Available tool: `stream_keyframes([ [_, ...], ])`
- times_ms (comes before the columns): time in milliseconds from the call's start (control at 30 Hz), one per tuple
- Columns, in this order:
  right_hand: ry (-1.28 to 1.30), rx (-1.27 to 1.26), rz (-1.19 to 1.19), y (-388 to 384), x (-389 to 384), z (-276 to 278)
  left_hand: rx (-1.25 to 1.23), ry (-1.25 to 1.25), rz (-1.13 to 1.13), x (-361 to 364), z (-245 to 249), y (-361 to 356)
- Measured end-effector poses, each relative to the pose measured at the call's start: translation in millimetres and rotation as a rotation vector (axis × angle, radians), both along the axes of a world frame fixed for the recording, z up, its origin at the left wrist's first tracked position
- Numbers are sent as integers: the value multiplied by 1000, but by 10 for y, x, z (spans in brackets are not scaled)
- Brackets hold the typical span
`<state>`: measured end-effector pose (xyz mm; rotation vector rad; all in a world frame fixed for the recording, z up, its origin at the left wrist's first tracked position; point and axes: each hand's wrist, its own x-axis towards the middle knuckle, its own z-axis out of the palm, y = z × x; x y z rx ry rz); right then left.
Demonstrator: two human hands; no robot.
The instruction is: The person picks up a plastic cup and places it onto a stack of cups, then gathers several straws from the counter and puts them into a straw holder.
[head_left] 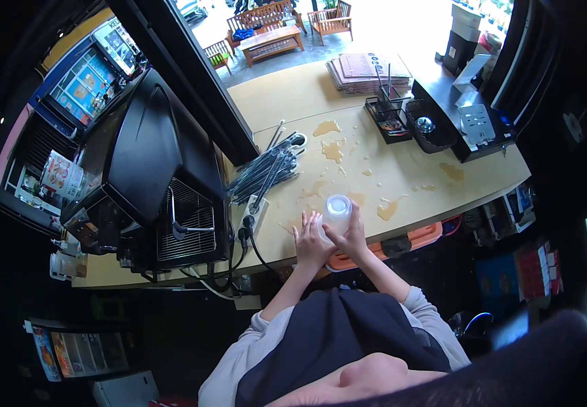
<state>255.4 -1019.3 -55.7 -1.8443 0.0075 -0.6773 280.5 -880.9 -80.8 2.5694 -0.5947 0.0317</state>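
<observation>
A clear plastic cup (337, 207) with a round, pale top is in front of me at the near edge of the counter, between my hands. My right hand (352, 237) is wrapped around its right side, the thumb crossing toward the left. Against the lower left of the cup rests my left hand (314, 243), its fingers partly spread. The base of the cup is hidden by my hands. Light brown puddles (332, 150) lie on the wooden counter (293, 112) beyond the cup, and another puddle (387, 208) is to its right.
A black espresso machine (151, 163) stands at the left. Wrapped straws (263, 173) lie beside a power strip (256, 216) with plugged cables. Farther back are stacked pink menus (365, 71), a black caddy (388, 119) and a dark tray (432, 129). An orange container (423, 234) sits below the counter edge.
</observation>
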Motion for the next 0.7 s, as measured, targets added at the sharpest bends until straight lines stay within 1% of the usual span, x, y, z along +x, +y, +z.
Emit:
stream_keyframes([
  [67,-20,-25,-24,-18,-11,-41,-59,-60,-7,-12,2,-32],
  [133,-38,-49,-49,-26,-46,-17,-67,-72,-13,-19,-28,-60],
  [200,-30,45,-12,-23,-91,9,-74,-84,-15,-20,-62,-89],
  [267,-30,41,-21,-26,-110,-19,-131,-69,-1,-18,-98,-116],
  [367,-24,41,-39,-50,-138,24,-127,-110,-19,-39,-78,-121],
  [500,-28,85,-24,-70,-146,29,-145,-108,-11,-90,-38,-153],
  [567,-24,95,-18,-88,-157,48,-99,-108,-11,-85,-47,-164],
  [700,-27,114,-23,-95,-181,60,-96,-95,-10,-86,-79,-179],
])
